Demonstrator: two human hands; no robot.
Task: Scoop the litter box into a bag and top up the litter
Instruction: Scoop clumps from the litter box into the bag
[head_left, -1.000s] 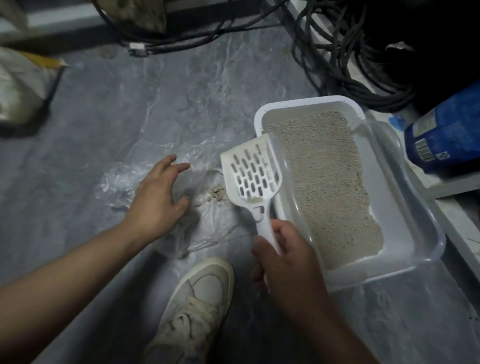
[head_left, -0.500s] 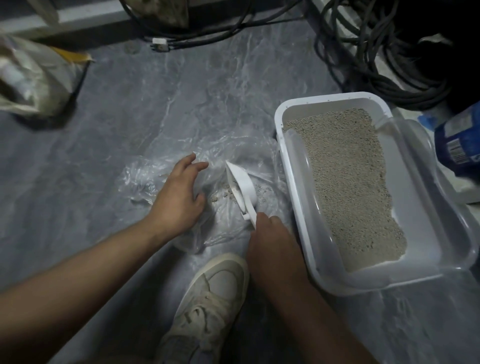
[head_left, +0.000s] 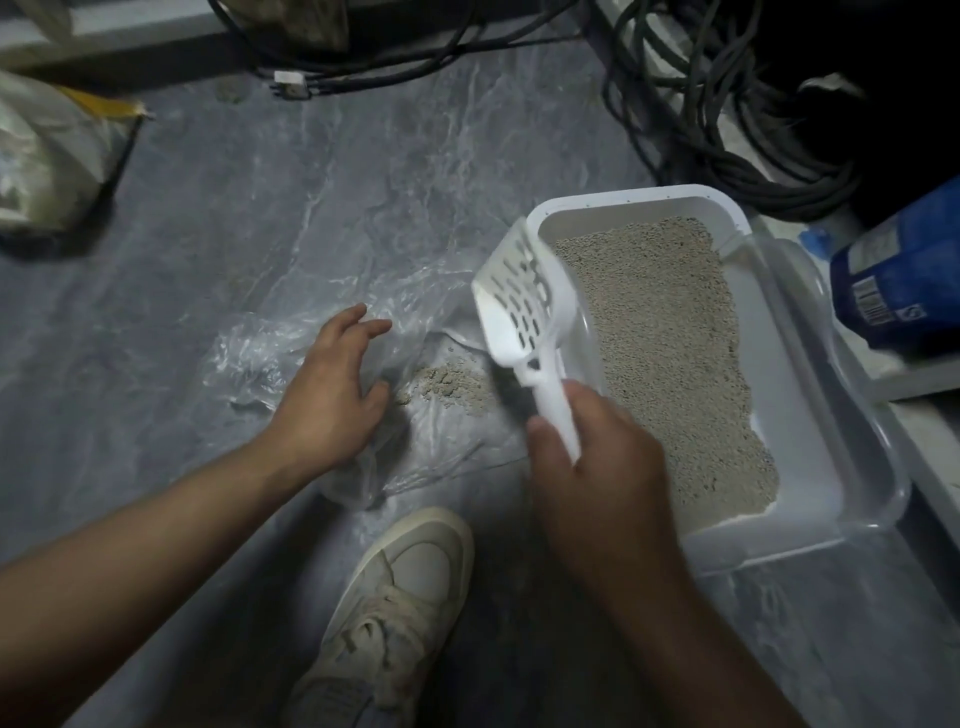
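Note:
A white litter box (head_left: 810, 457) with grey litter (head_left: 670, 353) stands on the floor at the right. My right hand (head_left: 592, 467) grips the handle of a white slotted scoop (head_left: 524, 306), lifted over the box's left rim with its blade empty. A clear plastic bag (head_left: 415, 415) lies flat left of the box, holding a small heap of scooped litter (head_left: 452, 384). My left hand (head_left: 327, 400) rests on the bag with fingers spread, pressing it to the floor.
A blue litter bag (head_left: 904, 275) lies at the right, behind the box. Black cables (head_left: 727, 119) coil at the back right. A pale sack (head_left: 47, 156) sits at the far left. My shoe (head_left: 395, 618) is below the bag on the grey marbled floor.
The scoop was tipped down into the bag half a second ago; now it is lifted and turned back toward the litter box. My left hand has stayed on the bag.

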